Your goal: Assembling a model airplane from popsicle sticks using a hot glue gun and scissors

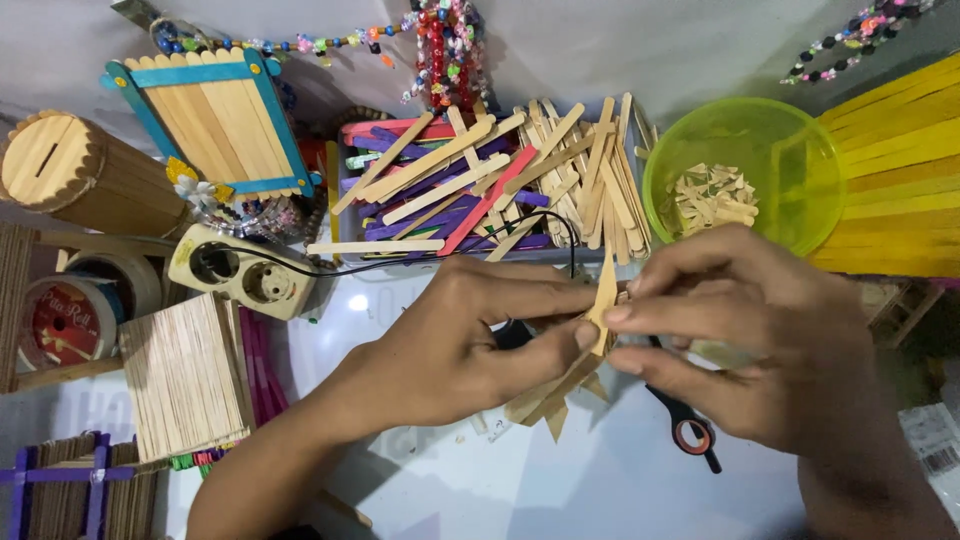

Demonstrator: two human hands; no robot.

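My left hand (455, 340) and my right hand (745, 335) meet at the centre of the view, both pinching a small piece made of pointed wooden craft sticks (603, 300). More pointed stick ends (548, 400) fan out below my left fingers. Part of the piece is hidden behind my fingers. Black-handled scissors (690, 432) lie on the white table under my right hand.
A tray of plain and coloured craft sticks (480, 185) sits behind my hands. A green bowl (742, 180) of stick offcuts stands at right. At left are a power socket block (240, 270), a stick panel (185, 375), a wooden barrel box (70, 170) and a tape roll (65, 320).
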